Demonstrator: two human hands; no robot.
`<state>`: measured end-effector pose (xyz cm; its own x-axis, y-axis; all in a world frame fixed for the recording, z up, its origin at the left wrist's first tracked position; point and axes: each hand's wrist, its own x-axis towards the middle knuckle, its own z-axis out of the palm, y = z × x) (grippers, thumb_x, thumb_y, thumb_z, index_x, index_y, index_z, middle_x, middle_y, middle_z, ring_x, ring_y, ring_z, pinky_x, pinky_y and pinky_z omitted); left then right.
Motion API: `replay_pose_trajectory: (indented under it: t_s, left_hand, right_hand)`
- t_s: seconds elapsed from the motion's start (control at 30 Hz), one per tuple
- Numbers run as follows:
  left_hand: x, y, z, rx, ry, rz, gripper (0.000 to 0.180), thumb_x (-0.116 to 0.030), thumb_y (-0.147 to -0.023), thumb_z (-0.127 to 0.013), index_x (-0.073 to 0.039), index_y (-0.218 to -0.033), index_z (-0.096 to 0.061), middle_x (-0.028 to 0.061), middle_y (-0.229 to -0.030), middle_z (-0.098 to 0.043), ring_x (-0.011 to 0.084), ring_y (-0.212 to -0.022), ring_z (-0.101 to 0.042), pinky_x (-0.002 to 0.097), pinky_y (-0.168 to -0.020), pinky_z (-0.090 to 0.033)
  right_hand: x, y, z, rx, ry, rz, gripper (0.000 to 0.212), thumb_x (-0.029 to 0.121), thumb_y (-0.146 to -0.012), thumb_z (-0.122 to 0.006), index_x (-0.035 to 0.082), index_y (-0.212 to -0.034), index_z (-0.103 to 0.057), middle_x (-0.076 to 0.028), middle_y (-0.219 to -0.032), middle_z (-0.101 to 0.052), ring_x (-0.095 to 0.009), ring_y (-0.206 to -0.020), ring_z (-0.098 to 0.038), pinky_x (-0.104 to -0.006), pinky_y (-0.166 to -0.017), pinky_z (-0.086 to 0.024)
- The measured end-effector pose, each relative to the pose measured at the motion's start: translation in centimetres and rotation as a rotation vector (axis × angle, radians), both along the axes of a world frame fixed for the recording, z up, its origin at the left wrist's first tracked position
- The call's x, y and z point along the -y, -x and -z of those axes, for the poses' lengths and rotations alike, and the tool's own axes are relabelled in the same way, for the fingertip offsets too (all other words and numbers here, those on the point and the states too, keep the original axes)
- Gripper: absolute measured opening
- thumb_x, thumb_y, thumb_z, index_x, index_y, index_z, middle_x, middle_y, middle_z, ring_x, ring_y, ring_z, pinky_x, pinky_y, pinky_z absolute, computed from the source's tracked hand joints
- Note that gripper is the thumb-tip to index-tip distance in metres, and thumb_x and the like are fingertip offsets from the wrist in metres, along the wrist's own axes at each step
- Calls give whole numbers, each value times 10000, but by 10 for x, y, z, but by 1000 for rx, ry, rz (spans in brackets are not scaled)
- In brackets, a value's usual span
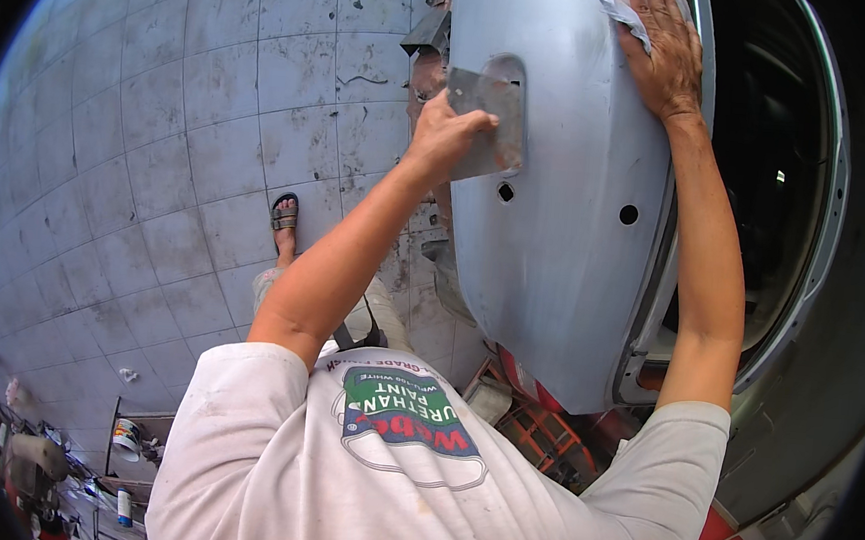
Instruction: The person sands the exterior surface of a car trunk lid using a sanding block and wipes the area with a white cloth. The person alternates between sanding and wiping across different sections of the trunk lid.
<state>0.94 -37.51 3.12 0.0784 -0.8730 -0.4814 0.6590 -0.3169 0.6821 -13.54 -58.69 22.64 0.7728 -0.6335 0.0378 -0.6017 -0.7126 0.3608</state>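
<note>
A silver-grey car door (pixel 562 279) stands before me, with a recessed handle area and two dark round holes. My left hand (pixel 440 135) is closed on a thin, square metal spreader (pixel 484 138), its thumb over the near face. The spreader lies across the handle recess and hides part of it. Further up, near the door's right edge, my right hand (pixel 665 61) presses a white cloth (pixel 621 10) against the panel. Its fingers lie long over the cloth, and the cloth bunches out on both sides of them.
Right of the door is a dark window opening (pixel 760 173) with a curved frame. Stained floor tiles (pixel 203 104) spread to the left. An orange metal frame (pixel 541 433) sits below the door, and a rack with a white tub (pixel 127 437) stands at lower left.
</note>
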Motion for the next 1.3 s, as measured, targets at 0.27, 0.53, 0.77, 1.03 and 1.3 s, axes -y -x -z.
replay_pose_trajectory:
  t_s: [0.27, 0.53, 0.77, 1.03, 1.3]
  left_hand:
    - [-139, -34, 70, 69, -233, 129, 348, -109, -837, -773, -4, -1149, -659, 92, -964, -729, 181, -815, -696, 366, -706, -590]
    - [-271, -103, 155, 160, -467, 5, 314, -98, -826, -766, 1, -1113, -685, 79, -953, -735, 171, -831, -682, 363, -745, -568]
    - [-303, -115, 179, 227, -488, -122, 288, -79, -829, -760, -3, -1099, -694, 79, -944, -732, 170, -800, -685, 358, -695, -580]
    - [-311, -135, 167, 59, -449, -219, 249, -135, -903, -782, 4, -1100, -722, 60, -973, -747, 147, -799, -683, 327, -717, -572]
    - [-236, -75, 131, -102, -117, -48, 292, -185, -921, -820, -19, -1150, -749, 41, -1035, -765, 125, -899, -689, 311, -793, -559]
  right_hand:
    - [-62, -22, 39, -350, 250, 86, 609, 504, -988, -590, 289, -1556, -542, -21, -1686, -424, -259, -1589, -316, -594, -1290, -142]
    - [-305, 91, 16, -603, -442, 44, 848, 525, -825, -754, 253, -1586, -496, -32, -1753, -271, -239, -1625, -211, -578, -1321, -74]
    - [-146, -2, 38, -586, -130, -69, 743, 510, -907, -690, 273, -1584, -495, -25, -1715, -354, -245, -1594, -282, -566, -1308, -136]
    - [-195, 11, 60, -547, -208, -50, 778, 478, -880, -739, 221, -1575, -504, -52, -1728, -325, -264, -1609, -241, -597, -1306, -101]
    - [-326, 147, -30, -546, -296, 2, 821, 587, -861, -704, 264, -1587, -498, -55, -1750, -284, -289, -1630, -203, -609, -1304, -103]
